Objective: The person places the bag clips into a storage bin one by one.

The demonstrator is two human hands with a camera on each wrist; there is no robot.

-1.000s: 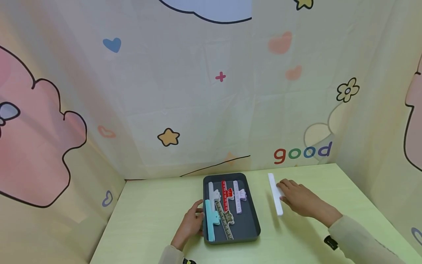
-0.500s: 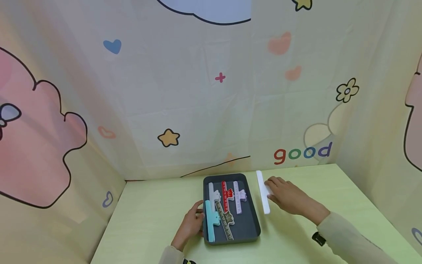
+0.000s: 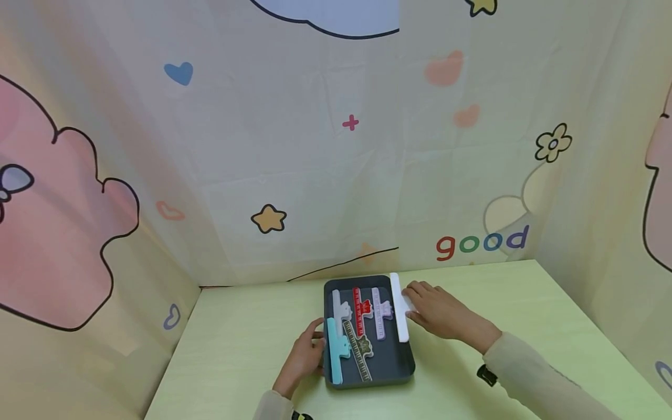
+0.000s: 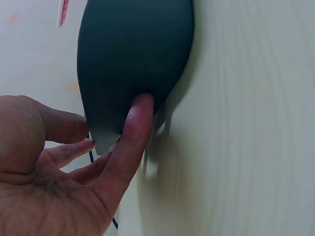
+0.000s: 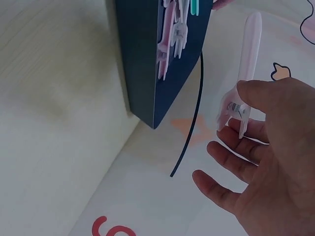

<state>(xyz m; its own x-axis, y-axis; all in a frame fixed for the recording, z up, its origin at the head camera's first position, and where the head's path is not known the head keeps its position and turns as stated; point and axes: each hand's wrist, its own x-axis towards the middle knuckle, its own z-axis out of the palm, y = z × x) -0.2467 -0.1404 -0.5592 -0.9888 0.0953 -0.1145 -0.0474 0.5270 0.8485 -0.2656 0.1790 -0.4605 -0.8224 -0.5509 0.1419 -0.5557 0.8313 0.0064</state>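
Observation:
My right hand (image 3: 433,309) pinches a white long-barred spring clip (image 3: 399,308) between thumb and fingers. In the head view the clip overlaps the right rim of the dark grey tray (image 3: 391,364); in the right wrist view it hangs apart from the tray. Inside the tray lie a white clip (image 3: 336,303), a turquoise clip (image 3: 334,356), a red clip (image 3: 358,309), a lilac clip (image 3: 378,318) and a dark patterned clip (image 3: 357,353). My left hand (image 3: 304,353) holds the tray's left side, thumb by the rim and one finger (image 4: 140,115) against the outer wall.
The tray stands on a pale wooden table (image 3: 236,338), near its back edge. A printed curtain (image 3: 315,175) rises behind the table and along both sides. The tray's lower right floor shows bare beside the dark patterned clip.
My right hand has carried the white clip leftward, from above the table to the tray's right rim. My left hand and the tray have stayed where they were.

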